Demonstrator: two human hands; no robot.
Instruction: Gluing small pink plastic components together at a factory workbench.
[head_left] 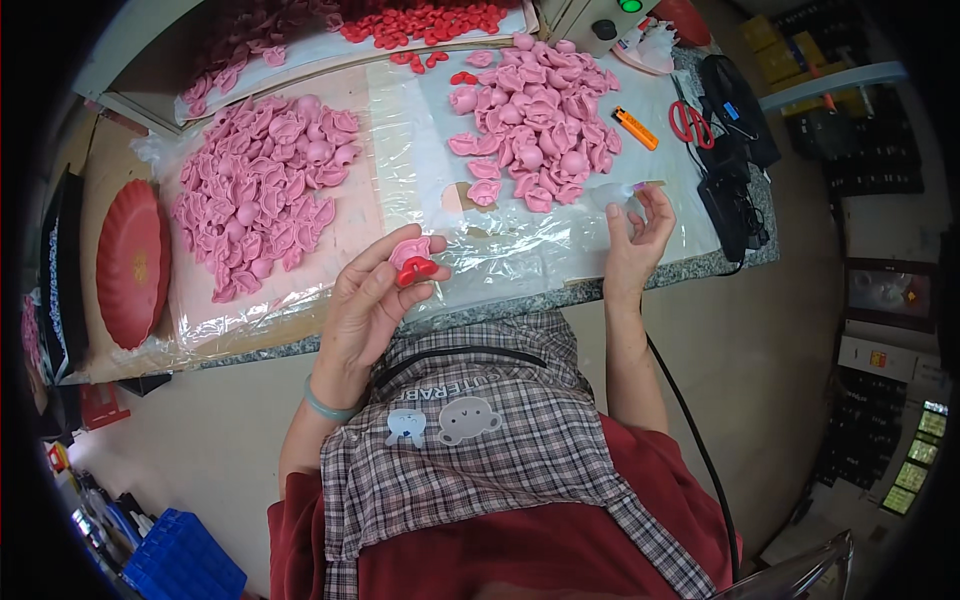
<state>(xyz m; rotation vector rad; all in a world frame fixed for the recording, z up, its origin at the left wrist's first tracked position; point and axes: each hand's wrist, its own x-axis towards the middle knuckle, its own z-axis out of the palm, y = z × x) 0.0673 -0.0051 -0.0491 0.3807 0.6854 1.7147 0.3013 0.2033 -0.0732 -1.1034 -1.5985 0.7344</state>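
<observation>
Near the table's front edge, my left hand (369,296) pinches a pink moulded piece (409,250) with a frilled edge. A small glossy red lobed piece (416,270) lies against its lower side, between the same fingers. To the right, my right hand (640,240) is raised over the table with thumb and fingers curved and apart. By its fingertips is a small translucent whitish item (608,194) whose kind I cannot make out. Beyond my hands lie a left heap of pink pieces (250,190) and a right heap of pink pieces (540,125).
An orange lighter (636,129), red-handled scissors (690,124) and black cabled devices (735,190) lie at the right. Red pieces (425,25) fill a raised shelf at the back. A red scalloped tray (134,265) stands at the far left. A black cable (690,410) hangs beside my right arm.
</observation>
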